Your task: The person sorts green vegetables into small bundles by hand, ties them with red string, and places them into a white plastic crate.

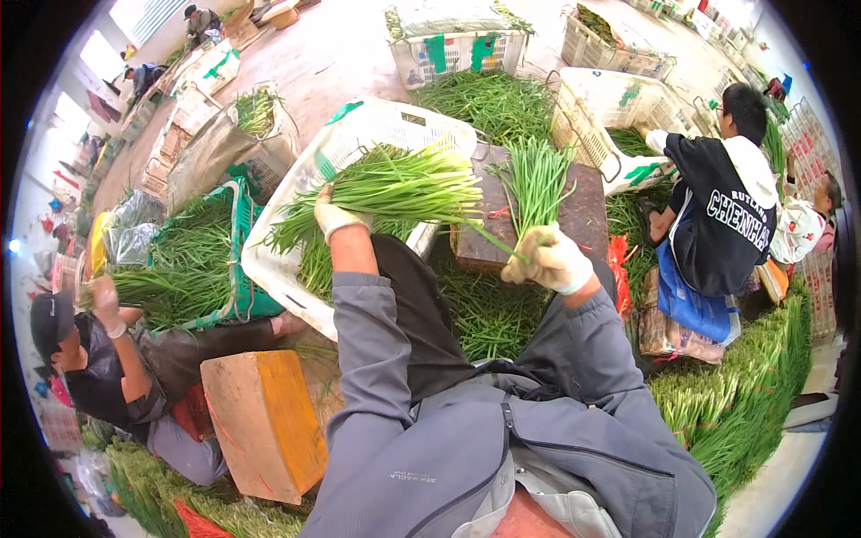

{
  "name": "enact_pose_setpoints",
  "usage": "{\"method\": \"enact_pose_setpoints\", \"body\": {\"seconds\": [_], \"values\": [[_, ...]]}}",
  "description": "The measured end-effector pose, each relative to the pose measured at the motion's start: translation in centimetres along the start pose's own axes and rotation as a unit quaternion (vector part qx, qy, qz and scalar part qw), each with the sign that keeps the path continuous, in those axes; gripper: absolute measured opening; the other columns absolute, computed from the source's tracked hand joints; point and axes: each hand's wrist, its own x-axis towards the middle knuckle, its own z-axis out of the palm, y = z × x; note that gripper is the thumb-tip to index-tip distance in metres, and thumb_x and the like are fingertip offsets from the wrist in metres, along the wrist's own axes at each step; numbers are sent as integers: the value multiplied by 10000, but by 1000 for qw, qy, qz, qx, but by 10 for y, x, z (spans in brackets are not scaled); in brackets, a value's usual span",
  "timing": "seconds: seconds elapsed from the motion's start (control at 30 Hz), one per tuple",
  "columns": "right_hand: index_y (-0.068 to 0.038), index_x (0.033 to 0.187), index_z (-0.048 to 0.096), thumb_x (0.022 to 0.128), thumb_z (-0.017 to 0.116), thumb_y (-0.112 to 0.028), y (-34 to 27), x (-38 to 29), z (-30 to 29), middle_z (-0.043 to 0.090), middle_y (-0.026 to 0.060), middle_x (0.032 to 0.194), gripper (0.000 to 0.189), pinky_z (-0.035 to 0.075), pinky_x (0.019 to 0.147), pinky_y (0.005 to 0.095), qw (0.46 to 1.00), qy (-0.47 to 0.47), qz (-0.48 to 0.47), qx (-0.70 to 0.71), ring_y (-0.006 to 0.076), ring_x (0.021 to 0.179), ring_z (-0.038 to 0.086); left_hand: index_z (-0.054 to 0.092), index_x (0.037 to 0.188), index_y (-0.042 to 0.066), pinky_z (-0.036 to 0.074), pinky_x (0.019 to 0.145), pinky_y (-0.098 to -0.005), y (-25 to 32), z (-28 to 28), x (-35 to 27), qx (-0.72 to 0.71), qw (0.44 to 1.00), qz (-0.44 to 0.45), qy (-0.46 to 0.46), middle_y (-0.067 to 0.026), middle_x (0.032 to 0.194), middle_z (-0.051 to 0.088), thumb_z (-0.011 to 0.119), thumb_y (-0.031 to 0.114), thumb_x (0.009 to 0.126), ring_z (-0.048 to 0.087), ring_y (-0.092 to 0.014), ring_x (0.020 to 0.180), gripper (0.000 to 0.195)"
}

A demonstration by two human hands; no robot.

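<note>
My left hand (343,214), in a pale work glove, grips a thick bundle of garlic chives (410,185) above a white plastic crate (279,259). More loose chives lie in that crate, under the bundle. My gloved right hand (550,259) is closed over my right thigh, pinching a long chive stalk (496,241) that slants across from the bundle's pale ends. A smaller bunch of chives (538,178) meets the same hand and extends over a dark-topped block (586,202); the hand hides its lower end. Red ties (499,212) lie on the block.
A co-worker (87,363) handles chives at a green crate (239,249) on the left. Another person (720,195) sits at a white crate (582,94) on the right. A wooden box (262,424) stands left of me. Tied chive bundles (746,383) line the right side.
</note>
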Motion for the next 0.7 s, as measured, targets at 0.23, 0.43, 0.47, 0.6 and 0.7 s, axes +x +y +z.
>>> {"method": "enact_pose_setpoints", "body": {"seconds": [0.23,0.43,0.47,0.6,0.7], "values": [[7,1160,649,822,686,-172,32,-23,1,708,141,1003,385,528,831,319,695,-85,189,-688,213,929,676,574,1083,39,439,940,-619,-3,1,0,7,999,33,7,-195,1173,601,389,328,933,574,-401,1060,374],[24,1064,647,846,684,-229,0,33,22,680,131,984,336,510,805,309,806,282,-94,-512,227,881,648,578,1070,31,480,917,-565,-9,12,-4,33,999,32,10,-192,1141,621,398,295,932,595,-381,1041,348],[24,1131,626,847,686,-244,-2,44,22,665,150,1040,396,480,874,321,778,280,-108,-552,254,978,620,578,1077,31,481,917,-568,-8,13,-3,20,999,31,3,-194,1143,620,393,290,935,595,-382,1040,348],[20,1291,555,861,676,-238,18,81,8,642,126,1153,516,486,898,325,858,158,-12,-488,167,981,604,576,1076,31,493,913,-556,9,2,-3,1,1000,-4,1,-202,1108,623,408,260,924,614,-386,995,322],[-18,1242,600,868,638,-198,36,94,3,643,87,1153,418,455,944,303,969,126,120,-173,176,1044,585,577,1028,28,504,860,-497,1,9,-17,55,995,48,65,-158,1000,611,511,231,866,599,-338,885,268]]}}
